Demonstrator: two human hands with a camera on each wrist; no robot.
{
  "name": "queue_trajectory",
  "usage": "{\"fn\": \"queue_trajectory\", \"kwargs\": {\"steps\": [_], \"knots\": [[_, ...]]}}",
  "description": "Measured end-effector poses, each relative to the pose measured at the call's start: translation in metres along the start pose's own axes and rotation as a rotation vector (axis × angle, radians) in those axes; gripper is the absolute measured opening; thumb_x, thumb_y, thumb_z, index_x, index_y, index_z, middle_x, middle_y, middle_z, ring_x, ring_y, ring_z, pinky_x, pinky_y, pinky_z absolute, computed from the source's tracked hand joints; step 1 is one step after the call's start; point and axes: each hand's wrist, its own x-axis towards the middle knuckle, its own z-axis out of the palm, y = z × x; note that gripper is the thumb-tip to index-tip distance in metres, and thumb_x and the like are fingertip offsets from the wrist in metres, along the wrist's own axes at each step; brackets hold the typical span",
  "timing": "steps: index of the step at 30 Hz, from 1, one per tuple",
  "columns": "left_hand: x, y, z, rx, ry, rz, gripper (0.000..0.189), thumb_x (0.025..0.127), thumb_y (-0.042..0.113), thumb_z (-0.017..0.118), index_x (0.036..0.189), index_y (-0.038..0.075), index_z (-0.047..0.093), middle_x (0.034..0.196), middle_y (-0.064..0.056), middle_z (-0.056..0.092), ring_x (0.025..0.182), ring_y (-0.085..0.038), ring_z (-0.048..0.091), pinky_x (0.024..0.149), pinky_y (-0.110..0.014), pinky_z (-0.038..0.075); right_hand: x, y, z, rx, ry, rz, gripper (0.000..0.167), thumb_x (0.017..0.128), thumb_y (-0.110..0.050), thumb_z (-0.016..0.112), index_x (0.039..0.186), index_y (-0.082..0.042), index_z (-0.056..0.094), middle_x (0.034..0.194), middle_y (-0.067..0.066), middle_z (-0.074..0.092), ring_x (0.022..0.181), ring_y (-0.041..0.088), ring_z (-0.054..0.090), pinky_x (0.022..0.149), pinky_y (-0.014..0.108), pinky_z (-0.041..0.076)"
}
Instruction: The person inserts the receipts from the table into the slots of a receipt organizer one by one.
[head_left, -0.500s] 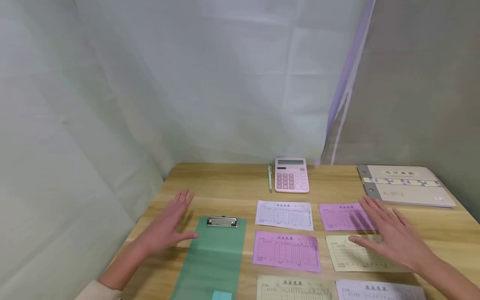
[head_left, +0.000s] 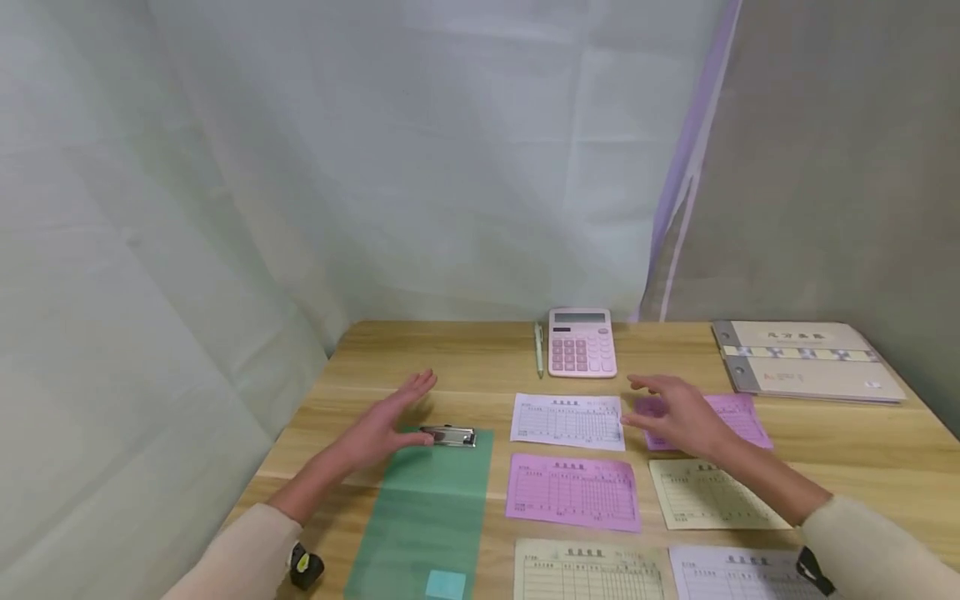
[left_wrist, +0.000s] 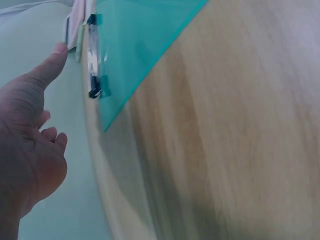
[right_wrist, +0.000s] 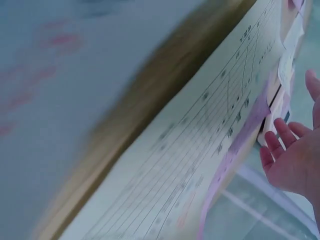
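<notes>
My left hand [head_left: 382,429] hovers by the top left of a green clipboard [head_left: 431,508], its thumb near the metal clip [head_left: 450,436]. Whether the thumb touches the clip I cannot tell; the left wrist view shows the fingers loosely bent around nothing. My right hand [head_left: 678,414] is over the upper right pink slip [head_left: 738,417], fingers pointing left toward the white slip [head_left: 567,422]. It holds nothing. Below lie another pink slip [head_left: 572,493], a yellow slip [head_left: 712,496], a second yellow slip [head_left: 588,575] and a white slip [head_left: 742,575], all printed forms.
A pink calculator [head_left: 581,343] and a pale green pen [head_left: 538,350] lie at the back of the wooden table [head_left: 450,358]. A beige ledger [head_left: 806,362] rests at the back right. A light blue sticky note [head_left: 446,584] is on the clipboard. Pale curtains [head_left: 450,167] hang behind.
Both hands have moved inward: the left one right toward the clip, the right one left and slightly up over the pink slip. The papers lie as before; the view has shifted slightly.
</notes>
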Motion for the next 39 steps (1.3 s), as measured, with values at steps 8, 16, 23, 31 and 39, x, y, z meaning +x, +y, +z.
{"fn": "queue_trajectory", "kwargs": {"steps": [8, 16, 23, 31, 39], "knots": [[0.010, -0.004, 0.015, 0.035, -0.043, 0.075, 0.077, 0.093, 0.022, 0.084, 0.159, 0.007, 0.048, 0.167, -0.014, 0.039, 0.154, -0.040, 0.034, 0.120, -0.061, 0.030, 0.021, -0.004, 0.023, 0.012, -0.010, 0.061, 0.042, 0.089, -0.013, 0.087, 0.124, 0.006, 0.074, 0.098, 0.008, 0.074, 0.074, 0.013, 0.056, 0.067, 0.031, 0.048], [0.017, -0.003, 0.025, 0.040, -0.044, 0.076, 0.067, 0.092, 0.021, 0.085, 0.152, 0.009, 0.059, 0.155, -0.009, 0.056, 0.143, -0.032, 0.052, 0.115, -0.053, 0.042, 0.025, -0.007, 0.028, 0.053, 0.012, 0.182, 0.024, 0.096, -0.008, 0.080, 0.117, 0.002, 0.078, 0.099, 0.009, 0.077, 0.079, 0.018, 0.062, 0.067, 0.030, 0.049], [0.020, -0.002, 0.029, 0.044, -0.039, 0.057, 0.052, 0.091, 0.024, 0.086, 0.140, 0.013, 0.071, 0.139, 0.000, 0.070, 0.131, -0.024, 0.062, 0.110, -0.050, 0.048, 0.027, -0.008, 0.028, 0.054, 0.009, 0.206, 0.012, 0.097, -0.007, 0.077, 0.107, 0.000, 0.081, 0.098, 0.009, 0.078, 0.079, 0.017, 0.063, 0.067, 0.031, 0.049], [0.021, -0.002, 0.026, 0.041, -0.038, 0.080, 0.038, 0.090, 0.023, 0.087, 0.126, 0.018, 0.079, 0.124, 0.006, 0.075, 0.115, -0.017, 0.068, 0.100, -0.044, 0.055, 0.029, -0.011, 0.025, 0.098, 0.051, 0.176, 0.008, 0.097, -0.005, 0.077, 0.101, -0.001, 0.083, 0.095, 0.010, 0.079, 0.075, 0.017, 0.062, 0.063, 0.026, 0.049], [0.023, -0.006, 0.023, 0.059, -0.077, 0.085, 0.037, 0.090, 0.024, 0.087, 0.126, 0.021, 0.080, 0.119, 0.008, 0.075, 0.107, -0.010, 0.069, 0.092, -0.036, 0.057, 0.032, -0.019, 0.018, 0.222, 0.065, 0.154, 0.009, 0.098, -0.006, 0.076, 0.103, -0.002, 0.083, 0.101, 0.012, 0.079, 0.084, 0.021, 0.070, 0.069, 0.026, 0.055]]}}
